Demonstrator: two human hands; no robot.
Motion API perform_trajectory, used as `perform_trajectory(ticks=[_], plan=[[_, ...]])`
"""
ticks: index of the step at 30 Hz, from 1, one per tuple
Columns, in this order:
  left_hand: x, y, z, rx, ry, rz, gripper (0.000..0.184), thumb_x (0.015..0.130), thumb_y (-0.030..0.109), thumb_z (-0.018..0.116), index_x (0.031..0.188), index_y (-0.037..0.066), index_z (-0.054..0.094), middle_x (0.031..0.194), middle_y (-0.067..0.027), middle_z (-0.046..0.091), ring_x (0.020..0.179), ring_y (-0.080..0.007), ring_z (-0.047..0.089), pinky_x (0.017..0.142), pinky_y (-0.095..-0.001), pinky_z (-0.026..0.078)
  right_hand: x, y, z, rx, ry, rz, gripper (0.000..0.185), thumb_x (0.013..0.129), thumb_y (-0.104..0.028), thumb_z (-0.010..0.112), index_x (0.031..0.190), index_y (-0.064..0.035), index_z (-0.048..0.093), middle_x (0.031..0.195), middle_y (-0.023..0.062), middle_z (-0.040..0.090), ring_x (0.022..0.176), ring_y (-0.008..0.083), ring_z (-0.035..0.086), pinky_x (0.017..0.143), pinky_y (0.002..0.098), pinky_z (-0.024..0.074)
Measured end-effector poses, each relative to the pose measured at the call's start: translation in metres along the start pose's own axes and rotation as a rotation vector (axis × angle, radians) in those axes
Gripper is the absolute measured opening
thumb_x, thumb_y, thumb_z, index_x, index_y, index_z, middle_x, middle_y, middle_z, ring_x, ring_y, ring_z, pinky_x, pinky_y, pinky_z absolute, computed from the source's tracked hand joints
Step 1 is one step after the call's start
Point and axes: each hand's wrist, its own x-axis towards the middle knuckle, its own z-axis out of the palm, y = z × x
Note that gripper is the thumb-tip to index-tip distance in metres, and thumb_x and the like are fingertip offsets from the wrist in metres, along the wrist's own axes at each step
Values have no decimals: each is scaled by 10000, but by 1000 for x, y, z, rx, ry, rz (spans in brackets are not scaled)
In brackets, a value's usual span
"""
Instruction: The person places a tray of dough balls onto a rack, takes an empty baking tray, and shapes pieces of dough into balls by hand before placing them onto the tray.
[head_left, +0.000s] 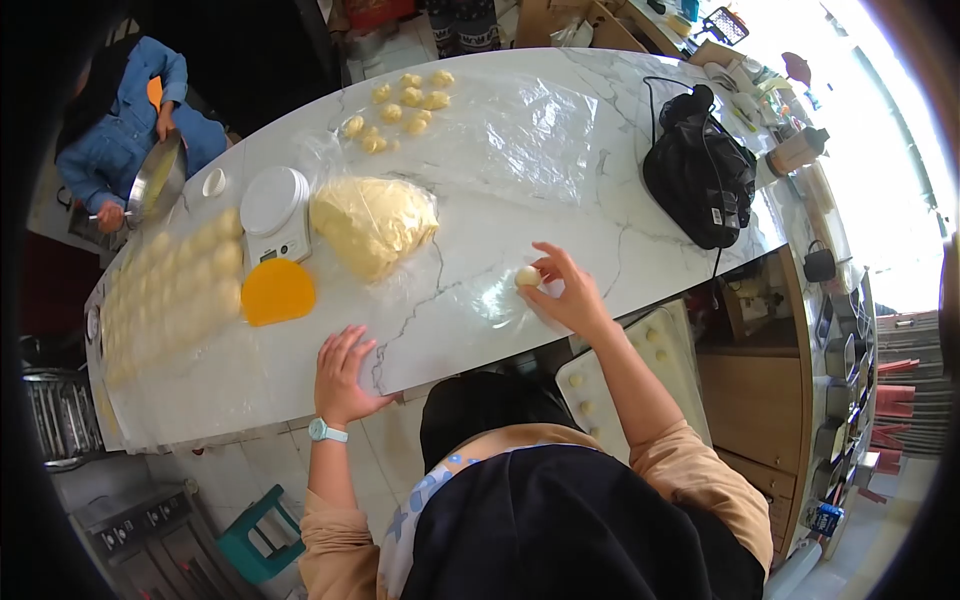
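Between the thumb and fingers of my right hand (568, 290) is a small round dough ball (528, 276), at or just above the marble tabletop. My left hand (345, 375) lies on the table's near edge with its fingers stretched out and nothing in it. Nearest to that hand is an orange dough scraper (278, 293), lying flat. A large mass of yellow dough (372, 225) in clear plastic sits beyond my hands. Beside it stands a white kitchen scale (274, 205). Rows of pale dough balls (175, 285) lie under plastic film on the left.
Small yellow lumps (412, 97) lie at the far side near a plastic sheet (545, 130). A black bag (700, 165) occupies the table's right end. Below the edge is a tray (640, 375) with dough balls. Another person (150, 110) holds a metal bowl (160, 180) at far left.
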Motion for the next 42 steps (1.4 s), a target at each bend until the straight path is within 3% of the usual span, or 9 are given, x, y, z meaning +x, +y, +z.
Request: perform_trajectory(ticks=[5, 6, 10, 15, 18, 25, 30, 37, 42], plan=[[-2, -1, 2, -1, -10, 3, 807, 523, 423, 902, 1203, 150, 563, 1378, -75, 526, 1308, -288, 475, 1119, -494, 329, 41, 26, 32, 284, 172, -128, 344, 861, -160, 704, 1151, -48, 555, 982, 84, 647, 928, 197, 622, 845, 344, 504], [-2, -2, 2, 0, -9, 5, 809, 522, 422, 902, 1204, 151, 562, 1379, -75, 526, 1308, -288, 474, 1119, -495, 329, 27, 14, 40, 365, 56, 108, 234, 857, -109, 669, 1063, -46, 577, 961, 92, 641, 934, 223, 628, 834, 345, 508], [1, -5, 1, 5, -2, 9, 814, 521, 401, 908, 1201, 123, 557, 1375, -105, 525, 1294, -324, 480, 1101, -522, 340, -13, 28, 28, 73, -35, -318, 139, 801, 6, 646, 915, -68, 615, 943, 114, 624, 919, 294, 632, 779, 358, 517], [-1, -3, 3, 11, -10, 27, 846, 498, 368, 917, 1217, 120, 544, 1383, -107, 519, 1299, -334, 470, 1104, -519, 340, 37, 15, 38, -74, 169, -261, 78, 864, -82, 601, 932, -44, 608, 950, 140, 606, 931, 363, 582, 806, 413, 490], [0, 0, 1, 7, -23, 15, 864, 499, 364, 918, 1233, 119, 534, 1393, -107, 512, 1305, -334, 463, 1108, -515, 335, 3, -2, 50, 82, -57, -159, 175, 841, -87, 656, 1008, -53, 616, 1044, 125, 620, 1042, 342, 573, 906, 418, 477], [-1, -4, 8, 52, -44, 41, 879, 510, 356, 921, 1251, 104, 520, 1414, -130, 489, 1321, -352, 438, 1107, -496, 335, -29, 19, 22, 1, 144, -139, 516, 806, -59, 747, 1284, -77, 554, 1166, 99, 635, 1097, 241, 587, 903, 318, 495], [-4, -9, 5, 0, -91, 67, 895, 571, 417, 913, 1291, 80, 502, 1430, -164, 463, 1338, -378, 409, 1105, -499, 331, -112, 64, -35, 873, 600, 119, 382, 881, -70, 645, 1258, -37, 592, 1174, 44, 635, 1020, 136, 596, 915, 296, 489], [0, -9, 7, 65, -125, 130, 886, 645, 421, 886, 1331, 64, 453, 1445, -191, 416, 1349, -399, 380, 1100, -525, 323, -331, 270, -23, 417, 976, 1067, 448, 838, -143, 667, 1270, -45, 607, 1081, 63, 683, 979, 152, 639, 864, 314, 515], [2, -6, 7, 134, -176, 143, 896, 690, 450, 850, 1359, 52, 405, 1460, -210, 373, 1364, -404, 351, 1105, -539, 309, -355, 300, 34, 69, 960, 1193, 430, 761, -174, 738, 1159, -40, 646, 1020, 137, 702, 891, 240, 680, 797, 361, 545]])
